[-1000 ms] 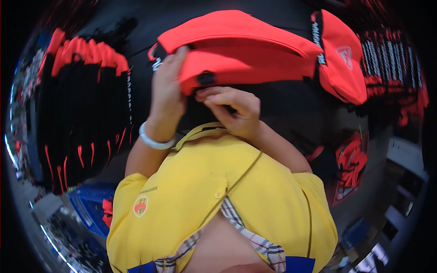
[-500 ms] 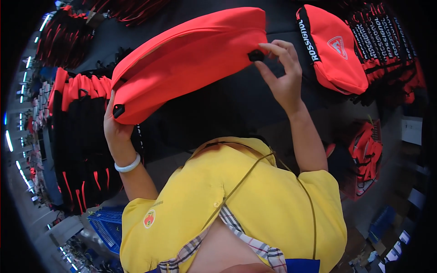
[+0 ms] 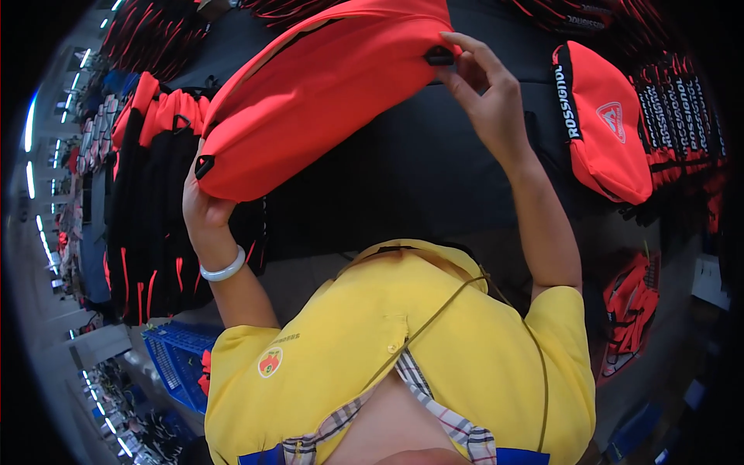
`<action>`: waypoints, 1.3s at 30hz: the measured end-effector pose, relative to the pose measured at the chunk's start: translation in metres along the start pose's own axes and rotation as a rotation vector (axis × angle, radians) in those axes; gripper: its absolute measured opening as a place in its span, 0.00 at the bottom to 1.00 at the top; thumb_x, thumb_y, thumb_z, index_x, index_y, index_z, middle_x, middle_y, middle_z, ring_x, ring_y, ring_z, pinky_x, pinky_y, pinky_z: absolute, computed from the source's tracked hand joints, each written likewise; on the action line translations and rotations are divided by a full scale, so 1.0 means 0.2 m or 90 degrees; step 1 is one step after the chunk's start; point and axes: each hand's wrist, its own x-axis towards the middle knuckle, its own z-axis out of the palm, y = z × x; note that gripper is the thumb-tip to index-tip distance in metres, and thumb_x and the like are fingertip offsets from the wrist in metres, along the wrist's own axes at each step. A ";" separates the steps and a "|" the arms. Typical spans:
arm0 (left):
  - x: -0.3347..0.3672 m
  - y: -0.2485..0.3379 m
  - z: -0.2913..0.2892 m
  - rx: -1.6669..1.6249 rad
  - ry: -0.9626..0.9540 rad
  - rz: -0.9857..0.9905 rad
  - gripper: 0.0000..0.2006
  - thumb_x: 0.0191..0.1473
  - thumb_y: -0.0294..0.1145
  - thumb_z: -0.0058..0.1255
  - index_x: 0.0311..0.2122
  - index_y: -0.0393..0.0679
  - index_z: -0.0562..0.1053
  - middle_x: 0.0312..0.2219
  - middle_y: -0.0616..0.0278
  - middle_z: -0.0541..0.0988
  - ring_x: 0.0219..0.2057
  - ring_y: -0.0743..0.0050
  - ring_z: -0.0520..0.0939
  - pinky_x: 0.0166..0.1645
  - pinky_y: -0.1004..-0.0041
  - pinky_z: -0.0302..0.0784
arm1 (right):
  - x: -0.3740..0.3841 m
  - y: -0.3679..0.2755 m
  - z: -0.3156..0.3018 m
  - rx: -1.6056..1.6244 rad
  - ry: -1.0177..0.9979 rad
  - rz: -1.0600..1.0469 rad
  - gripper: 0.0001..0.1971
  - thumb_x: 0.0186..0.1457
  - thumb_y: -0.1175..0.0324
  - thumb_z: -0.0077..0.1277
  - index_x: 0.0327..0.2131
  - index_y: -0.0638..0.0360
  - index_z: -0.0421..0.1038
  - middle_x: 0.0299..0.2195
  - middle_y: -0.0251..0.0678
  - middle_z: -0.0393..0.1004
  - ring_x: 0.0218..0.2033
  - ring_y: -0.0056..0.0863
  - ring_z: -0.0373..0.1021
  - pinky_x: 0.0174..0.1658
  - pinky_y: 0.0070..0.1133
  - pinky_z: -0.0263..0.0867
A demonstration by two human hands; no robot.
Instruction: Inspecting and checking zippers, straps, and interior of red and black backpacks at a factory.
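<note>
A bright red fabric bag (image 3: 325, 108) is held up over the dark table, tilted so its right end is farther away. My left hand (image 3: 208, 203) is closed on its left end, the fingers mostly hidden behind the fabric. A small black loop (image 3: 204, 166) sticks out beside that hand. At the other end, my right hand (image 3: 492, 89) pinches the corner with thumb and index finger, around a second black tab (image 3: 439, 55). A long slit (image 3: 298, 37) gapes along the bag's upper side, with a dark interior partly showing.
Another red bag (image 3: 608, 120) lies on the table (image 3: 403, 170) at the right, beside a row of stacked red-and-black bags (image 3: 678, 116). More black-and-red bags (image 3: 155, 209) are piled at left. A blue crate (image 3: 182, 364) stands low left; a crate of red pieces (image 3: 629, 302) stands low right.
The bag has moved farther away, and its slit shows more. My right thumb and index finger have come in closer on the corner tab. The whole view has shifted slightly.
</note>
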 end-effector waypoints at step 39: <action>-0.81 -0.85 -1.00 0.474 0.581 -0.113 0.25 0.55 0.37 0.53 0.54 0.44 0.58 0.42 0.58 0.73 0.38 0.71 0.77 0.37 0.75 0.75 | -1.17 0.58 0.15 0.181 -0.140 0.572 0.26 0.48 0.59 0.61 0.46 0.60 0.63 0.38 0.36 0.68 0.29 0.18 0.71 0.33 0.18 0.67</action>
